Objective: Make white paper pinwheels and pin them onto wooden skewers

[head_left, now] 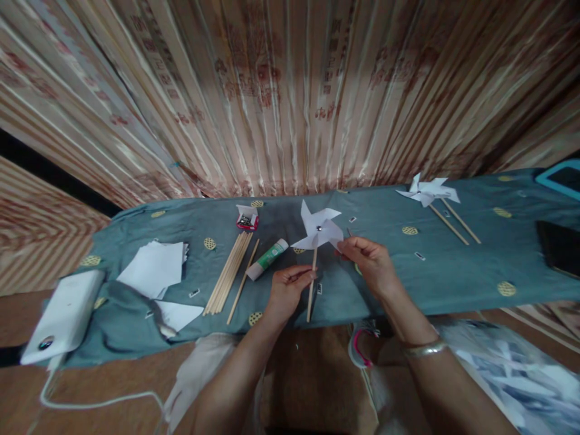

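Observation:
A white paper pinwheel (319, 227) with a shiny pin at its centre stands on a wooden stick over the middle of the cloth. My left hand (287, 290) pinches that stick a little below the blades. With closed fingers, my right hand (366, 258) is at the tip of the lower right blade; whether it grips the paper is hard to make out. A green and white glue stick (267, 260) lies left of the pinwheel. Beside it are a loose wooden stick (242, 283) and a bundle of several wooden sticks (227, 273).
A small red box of metal pins (247, 219) stands open behind the sticks. White paper sheets (156, 266) and a white power bank (63, 317) with a cable lie left. Finished pinwheels (426, 191) rest at right, near a dark phone (558, 246). Curtains (272, 96) hang behind.

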`<state>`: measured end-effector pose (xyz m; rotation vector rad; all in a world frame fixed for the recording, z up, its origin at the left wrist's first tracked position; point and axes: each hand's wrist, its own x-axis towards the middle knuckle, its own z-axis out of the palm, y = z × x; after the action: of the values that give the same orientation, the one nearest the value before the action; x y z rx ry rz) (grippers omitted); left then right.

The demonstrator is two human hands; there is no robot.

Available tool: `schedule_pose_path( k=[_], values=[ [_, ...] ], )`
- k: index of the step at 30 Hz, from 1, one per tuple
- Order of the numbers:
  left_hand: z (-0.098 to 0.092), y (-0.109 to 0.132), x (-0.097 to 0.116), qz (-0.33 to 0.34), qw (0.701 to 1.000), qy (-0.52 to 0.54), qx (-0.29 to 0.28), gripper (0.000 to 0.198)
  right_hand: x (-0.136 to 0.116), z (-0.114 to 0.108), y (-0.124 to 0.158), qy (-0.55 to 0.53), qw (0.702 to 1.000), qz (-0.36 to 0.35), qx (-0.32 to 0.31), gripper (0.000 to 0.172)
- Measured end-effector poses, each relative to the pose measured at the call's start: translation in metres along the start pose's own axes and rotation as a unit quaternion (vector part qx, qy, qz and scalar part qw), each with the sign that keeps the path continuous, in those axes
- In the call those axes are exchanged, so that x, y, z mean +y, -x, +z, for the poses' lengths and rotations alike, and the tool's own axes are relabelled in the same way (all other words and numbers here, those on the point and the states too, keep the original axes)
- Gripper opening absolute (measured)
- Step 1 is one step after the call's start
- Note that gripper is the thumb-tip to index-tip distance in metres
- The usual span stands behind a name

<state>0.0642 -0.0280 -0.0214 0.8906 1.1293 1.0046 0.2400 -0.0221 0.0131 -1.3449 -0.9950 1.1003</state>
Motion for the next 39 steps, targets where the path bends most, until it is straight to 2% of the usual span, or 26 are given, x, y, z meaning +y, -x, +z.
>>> schedule_pose_path(
  k=[14,20,29,34,36,39],
  values=[
    [0.002,0.002,0.003,0.003,1.0,0.02,0.014,0.027,0.0,0.014,0.007,-0.003,0.999,0.003,-0.037,0.036],
    [0.002,0.003,0.007,0.0,1.0,0.021,0.0,0.026,0.006,0.023,0.007,-0.024,0.998,0.018,-0.052,0.034],
    [0.002,0.002,0.005,-0.001,1.0,0.017,-0.01,0.026,0.013,0.032,0.009,-0.014,0.997,-0.004,-0.077,0.036],
    [0.001,0.0,0.0,0.006,1.0,0.012,-0.002,0.028,0.007,0.016,0.009,0.049,0.997,-0.042,-0.041,0.043],
    [0.0,-0.001,-0.002,0.0,1.0,0.013,0.005,0.029,0.003,0.005,0.007,0.052,0.998,-0.047,0.005,0.046],
    [-0.001,-0.001,-0.002,-0.008,1.0,0.013,0.001,0.03,0.0,-0.01,0.0,0.034,0.992,-0.05,0.109,0.041]
  ],
)
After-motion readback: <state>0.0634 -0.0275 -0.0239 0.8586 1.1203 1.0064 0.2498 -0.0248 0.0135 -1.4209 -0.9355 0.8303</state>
